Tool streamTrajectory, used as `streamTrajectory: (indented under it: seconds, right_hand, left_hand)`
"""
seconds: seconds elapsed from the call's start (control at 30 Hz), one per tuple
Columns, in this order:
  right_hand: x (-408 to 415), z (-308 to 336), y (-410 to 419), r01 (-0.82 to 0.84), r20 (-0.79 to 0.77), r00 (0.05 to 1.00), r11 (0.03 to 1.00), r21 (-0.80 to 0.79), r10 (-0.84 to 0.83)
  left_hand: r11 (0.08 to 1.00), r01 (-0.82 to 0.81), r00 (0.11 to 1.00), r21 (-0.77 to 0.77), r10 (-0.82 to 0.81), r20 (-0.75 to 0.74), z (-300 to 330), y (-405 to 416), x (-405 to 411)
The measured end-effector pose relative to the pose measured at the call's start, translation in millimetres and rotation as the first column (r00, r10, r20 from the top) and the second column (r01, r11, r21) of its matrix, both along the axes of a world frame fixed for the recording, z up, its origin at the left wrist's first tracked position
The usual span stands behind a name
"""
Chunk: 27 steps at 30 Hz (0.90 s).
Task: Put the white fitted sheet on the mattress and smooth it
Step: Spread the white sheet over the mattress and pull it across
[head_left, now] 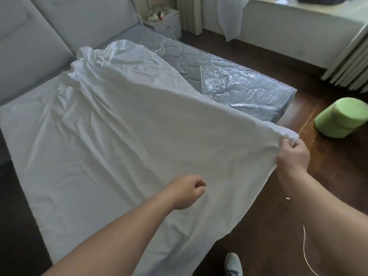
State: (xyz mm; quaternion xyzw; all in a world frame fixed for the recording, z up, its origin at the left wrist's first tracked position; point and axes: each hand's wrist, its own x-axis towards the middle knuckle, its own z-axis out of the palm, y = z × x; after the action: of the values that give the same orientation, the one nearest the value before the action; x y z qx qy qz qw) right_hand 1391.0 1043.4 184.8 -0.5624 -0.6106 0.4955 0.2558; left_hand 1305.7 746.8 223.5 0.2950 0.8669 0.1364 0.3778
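The white fitted sheet [103,140] lies crumpled over most of the grey quilted mattress [179,54]. The mattress's far right part is bare, still partly under clear plastic wrap [243,86]. My right hand [292,156] grips the sheet's near right corner and holds it lifted above the floor beside the bed. My left hand [187,191] hovers over the middle of the near sheet, fingers curled, with no fabric visibly in it. The sheet is bunched up toward the headboard end.
A grey padded headboard [39,36] runs along the left. A white nightstand [167,22] stands at the far end and a green round stool [342,118] on the dark wood floor at right. My shoe [233,263] and a thin cord [304,246] are near the bed's corner.
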Motion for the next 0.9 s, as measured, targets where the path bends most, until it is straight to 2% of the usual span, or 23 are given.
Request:
streamTrajectory:
  seconds: [0.07,0.13,0.23,0.37,0.53,0.73,0.9]
  right_hand:
    - [22.1,-19.0,7.3,-0.009,0.187,0.982,0.989,-0.147,0.037]
    - [46.7,-36.6,6.8,0.035,0.293,0.953,0.937,-0.347,0.073]
    - [73.3,-55.8,-13.8,0.103,0.277,0.960,0.867,-0.488,0.043]
    - [81.1,-57.4,-43.0,0.040,0.139,0.990,0.873,-0.487,0.032]
    - [76.6,-44.1,-18.2,-0.017,0.049,0.998,0.859,-0.511,0.049]
    - [55.2,-39.6,84.6,-0.124,-0.020,0.991,0.877,-0.465,0.130]
    - [40.5,-45.8,195.6,-0.228,-0.037,0.970,0.835,-0.501,0.242]
  left_hand:
    - [1.000,0.009,1.000,-0.015,-0.009,-0.011,0.5,-6.1,-5.1]
    - [1.000,0.013,1.000,-0.027,-0.013,-0.010,-1.5,-14.1,-7.6]
    - [0.999,0.036,0.999,-0.027,-0.036,0.023,-5.6,-21.1,-8.1]
    - [0.997,0.076,0.997,-0.019,-0.076,-0.002,-6.1,-6.6,-11.3]
    - [0.994,0.108,0.994,0.005,-0.107,-0.036,3.6,50.7,-15.5]
    - [0.997,0.081,0.995,0.005,-0.080,-0.059,4.8,161.1,-24.1]
    - [0.999,-0.013,0.999,-0.053,0.010,-0.044,-1.6,260.7,-24.1]
